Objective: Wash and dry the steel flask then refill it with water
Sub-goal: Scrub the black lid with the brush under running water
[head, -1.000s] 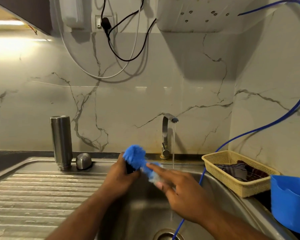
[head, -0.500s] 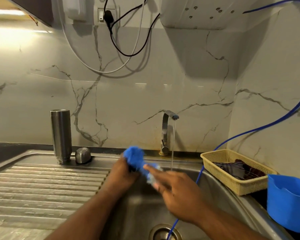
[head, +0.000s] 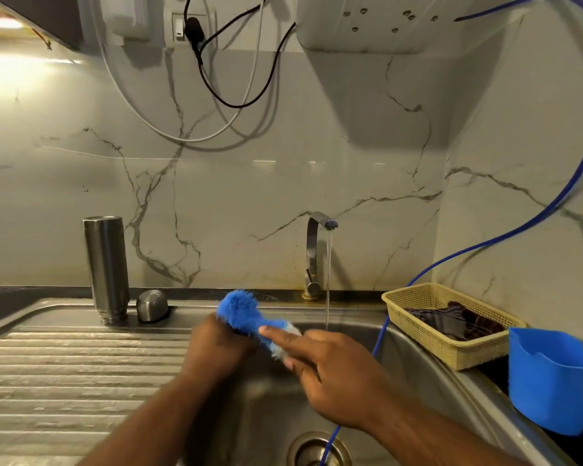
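Left hand (head: 216, 346), mine: closed round the handle of the blue brush (head: 240, 311), tuft pointing to twelve o'clock over the sink (head: 414, 361).

Right hand (head: 337, 375): forefinger laid straight along the brush's paler bristles, the other fingers curled beneath them, so I held the bristles between. That part was blurred.

Steel flask (head: 106, 264): stood mouth down on the ribbed drainboard (head: 64, 371), at ten o'clock from my hands and well apart from them.

Cap (head: 152, 306): just beside the flask, at its three o'clock, on the same board.

Tap (head: 313, 253): at one o'clock from my hands, running. A thin stream of water (head: 328, 284) fell into the sink just past my right forefinger.

Yellow basket (head: 451, 351): at three o'clock on the sink's edge, with a dark cloth (head: 451, 321) inside.

Blue jug (head: 552, 381): at four o'clock, near the basket.

Blue hose (head: 478, 247): came in from two o'clock and ran down to the drain (head: 317, 449) at six o'clock.
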### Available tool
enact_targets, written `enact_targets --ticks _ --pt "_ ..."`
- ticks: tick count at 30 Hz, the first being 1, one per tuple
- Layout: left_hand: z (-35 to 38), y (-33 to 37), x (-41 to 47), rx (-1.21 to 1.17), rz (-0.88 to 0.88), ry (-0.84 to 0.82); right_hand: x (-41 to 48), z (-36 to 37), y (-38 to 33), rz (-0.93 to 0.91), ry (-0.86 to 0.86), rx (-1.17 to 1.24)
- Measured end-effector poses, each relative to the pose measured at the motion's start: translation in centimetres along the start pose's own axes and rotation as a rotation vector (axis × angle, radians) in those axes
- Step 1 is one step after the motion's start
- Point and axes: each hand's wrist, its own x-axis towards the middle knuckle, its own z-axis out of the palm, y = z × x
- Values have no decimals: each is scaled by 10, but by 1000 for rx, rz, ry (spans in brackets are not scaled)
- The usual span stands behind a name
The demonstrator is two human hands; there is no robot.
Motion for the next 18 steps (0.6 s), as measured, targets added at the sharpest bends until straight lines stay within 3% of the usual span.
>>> enact_targets --ticks 4,9,13,18 --pt "18 24 -16 108 126 -99 11 1 2 52 105 14" --pt "-8 8 3 19 -3 126 -2 -1 11 39 85 37" --pt "9 15 -5 5 109 -12 7 1 15 59 179 91" --pt "-3 8 5 -341 -65 98 -1 2 9 93 128 297"
